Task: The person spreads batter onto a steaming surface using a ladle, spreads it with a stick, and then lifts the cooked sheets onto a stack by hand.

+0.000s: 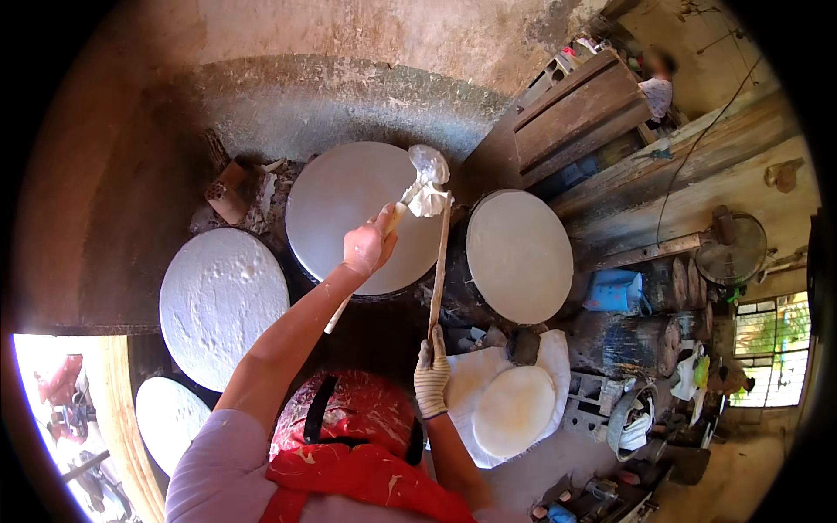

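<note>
My bare left hand (370,242) is closed around a pale stick-like handle (336,315). At the handle's far end is a white-coated head (428,164), perhaps a ladle bowl, with a crumpled white mass (427,200) below it. This sits over the right rim of the large round whitish griddle-like disc (353,205). In a striped, dirt-stained glove, my right hand (431,375) grips a long wooden stick (440,261), its upper end reaching the white mass. A pale round sheet (514,410) lies on a white cloth (558,357), right of my gloved hand.
Another smooth disc (520,255) stands to the right. At left are a bubbly white disc (222,305) and a smaller one (170,418). Bricks (228,192) lie by the back wall. Blackened drums (632,342) and a blue container (613,289) sit at right; a person (658,87) is farther off.
</note>
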A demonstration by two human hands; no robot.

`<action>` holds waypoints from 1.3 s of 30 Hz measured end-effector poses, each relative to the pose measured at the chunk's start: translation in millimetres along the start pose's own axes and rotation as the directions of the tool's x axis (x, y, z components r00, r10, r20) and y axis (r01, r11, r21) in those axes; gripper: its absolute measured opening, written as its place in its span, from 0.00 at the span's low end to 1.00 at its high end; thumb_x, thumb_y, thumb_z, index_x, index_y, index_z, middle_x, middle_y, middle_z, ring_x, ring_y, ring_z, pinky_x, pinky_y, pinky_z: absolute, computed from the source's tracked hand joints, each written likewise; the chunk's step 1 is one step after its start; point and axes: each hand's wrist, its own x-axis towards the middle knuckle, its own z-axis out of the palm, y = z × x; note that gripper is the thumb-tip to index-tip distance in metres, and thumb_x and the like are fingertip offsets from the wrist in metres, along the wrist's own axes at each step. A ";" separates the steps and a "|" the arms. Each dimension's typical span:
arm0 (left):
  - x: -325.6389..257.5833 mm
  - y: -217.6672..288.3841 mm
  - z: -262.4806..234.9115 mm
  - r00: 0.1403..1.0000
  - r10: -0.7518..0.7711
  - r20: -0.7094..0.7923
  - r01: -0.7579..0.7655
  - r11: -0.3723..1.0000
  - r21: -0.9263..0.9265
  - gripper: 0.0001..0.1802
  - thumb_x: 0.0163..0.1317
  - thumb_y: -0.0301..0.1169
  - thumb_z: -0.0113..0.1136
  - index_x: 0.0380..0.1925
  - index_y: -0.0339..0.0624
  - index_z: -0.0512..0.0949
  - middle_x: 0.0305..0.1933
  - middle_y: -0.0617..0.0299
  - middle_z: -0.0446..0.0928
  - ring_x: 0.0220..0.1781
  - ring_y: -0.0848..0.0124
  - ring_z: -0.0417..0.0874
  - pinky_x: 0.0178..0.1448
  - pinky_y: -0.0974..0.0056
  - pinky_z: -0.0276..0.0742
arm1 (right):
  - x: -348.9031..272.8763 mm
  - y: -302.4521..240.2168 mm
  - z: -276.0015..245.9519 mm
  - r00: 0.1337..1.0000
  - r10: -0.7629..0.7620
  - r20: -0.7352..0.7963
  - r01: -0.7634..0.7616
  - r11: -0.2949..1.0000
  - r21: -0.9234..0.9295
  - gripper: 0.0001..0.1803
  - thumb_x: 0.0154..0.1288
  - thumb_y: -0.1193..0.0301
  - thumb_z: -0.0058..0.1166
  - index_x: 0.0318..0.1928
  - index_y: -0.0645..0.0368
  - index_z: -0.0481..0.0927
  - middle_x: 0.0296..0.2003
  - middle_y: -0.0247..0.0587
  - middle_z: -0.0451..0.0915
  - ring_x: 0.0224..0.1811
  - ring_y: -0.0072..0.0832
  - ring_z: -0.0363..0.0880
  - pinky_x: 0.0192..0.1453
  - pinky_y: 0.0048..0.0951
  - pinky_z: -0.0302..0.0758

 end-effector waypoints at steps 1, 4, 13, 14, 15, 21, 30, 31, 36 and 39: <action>7.8 -2.4 -3.4 1.000 -0.007 0.011 0.007 1.000 0.009 0.28 0.53 0.34 0.55 0.57 0.49 0.65 0.37 0.49 0.78 0.33 0.52 0.80 0.36 0.52 0.76 | 8.2 -2.0 9.4 0.999 0.053 -0.003 -0.053 0.997 0.055 0.22 0.69 0.65 0.42 0.60 0.61 0.66 0.57 0.50 0.70 0.57 0.39 0.72 0.57 0.29 0.70; 14.9 -18.5 -4.0 0.999 -0.035 0.034 0.036 0.999 -0.017 0.29 0.53 0.34 0.55 0.57 0.49 0.65 0.37 0.50 0.78 0.33 0.52 0.80 0.37 0.52 0.76 | 10.4 -3.6 41.9 0.979 0.199 -0.037 -0.194 0.974 0.116 0.21 0.68 0.69 0.46 0.57 0.69 0.67 0.57 0.52 0.70 0.59 0.36 0.69 0.62 0.30 0.64; 29.4 -50.9 -13.9 0.981 -0.189 0.051 0.192 0.980 -0.059 0.30 0.51 0.34 0.58 0.57 0.51 0.66 0.39 0.49 0.78 0.38 0.51 0.80 0.43 0.52 0.75 | 71.4 -22.1 142.7 0.935 0.351 -0.056 -0.297 0.858 0.419 0.22 0.68 0.67 0.44 0.56 0.70 0.68 0.54 0.51 0.73 0.55 0.35 0.72 0.59 0.29 0.66; 26.3 -57.3 -15.4 0.980 -0.198 0.029 0.200 0.977 -0.072 0.30 0.50 0.34 0.58 0.57 0.51 0.67 0.40 0.49 0.78 0.38 0.51 0.80 0.43 0.53 0.75 | 86.8 -34.0 151.4 0.959 0.275 -0.074 -0.225 0.892 0.392 0.22 0.68 0.67 0.44 0.56 0.70 0.68 0.53 0.53 0.73 0.54 0.38 0.72 0.59 0.31 0.66; 29.1 -58.9 -18.4 0.979 -0.205 0.005 0.204 0.974 -0.095 0.30 0.50 0.34 0.58 0.57 0.51 0.67 0.40 0.49 0.78 0.39 0.51 0.80 0.44 0.53 0.75 | 109.4 -48.6 159.9 0.965 0.249 -0.083 -0.198 0.899 0.391 0.21 0.68 0.67 0.44 0.55 0.70 0.69 0.53 0.54 0.74 0.54 0.39 0.73 0.58 0.32 0.66; 11.2 -90.3 -17.8 0.960 -0.277 -0.036 0.272 0.956 -0.109 0.27 0.51 0.35 0.56 0.54 0.52 0.68 0.40 0.50 0.78 0.40 0.52 0.80 0.44 0.53 0.75 | 140.3 -58.2 159.1 0.983 0.156 -0.096 -0.136 0.974 0.182 0.19 0.65 0.70 0.47 0.52 0.71 0.72 0.49 0.54 0.76 0.51 0.37 0.75 0.57 0.30 0.67; 4.7 -89.6 -32.9 0.912 -0.410 0.024 0.405 0.889 -0.215 0.24 0.51 0.34 0.56 0.52 0.46 0.71 0.36 0.48 0.79 0.38 0.50 0.80 0.42 0.54 0.75 | 128.6 -46.4 166.0 0.985 0.170 0.035 -0.173 0.943 0.285 0.20 0.65 0.69 0.47 0.53 0.71 0.71 0.50 0.57 0.75 0.53 0.38 0.74 0.59 0.32 0.67; 2.3 -92.9 -29.9 0.905 -0.425 0.005 0.414 0.881 -0.230 0.24 0.51 0.34 0.56 0.51 0.45 0.72 0.36 0.48 0.79 0.38 0.51 0.80 0.42 0.55 0.75 | 134.5 -61.9 164.7 0.973 0.209 0.100 -0.225 0.955 0.192 0.19 0.65 0.68 0.47 0.51 0.70 0.72 0.50 0.57 0.75 0.53 0.40 0.74 0.58 0.33 0.67; -16.9 -117.9 -20.2 0.885 -0.439 -0.151 0.404 0.889 -0.218 0.21 0.52 0.33 0.55 0.48 0.44 0.73 0.29 0.50 0.78 0.29 0.57 0.81 0.36 0.58 0.76 | 134.6 -52.3 136.5 0.992 0.115 -0.046 -0.112 0.992 0.062 0.20 0.65 0.67 0.49 0.50 0.71 0.73 0.47 0.57 0.77 0.51 0.40 0.76 0.57 0.32 0.68; -14.7 -108.7 -27.0 0.831 -0.556 0.005 0.532 0.792 -0.298 0.21 0.52 0.35 0.56 0.48 0.47 0.73 0.34 0.49 0.79 0.36 0.49 0.79 0.39 0.53 0.75 | 139.8 -15.4 111.9 0.963 0.264 -0.059 -0.236 0.927 0.291 0.19 0.65 0.67 0.49 0.49 0.71 0.74 0.47 0.57 0.77 0.50 0.41 0.76 0.57 0.33 0.69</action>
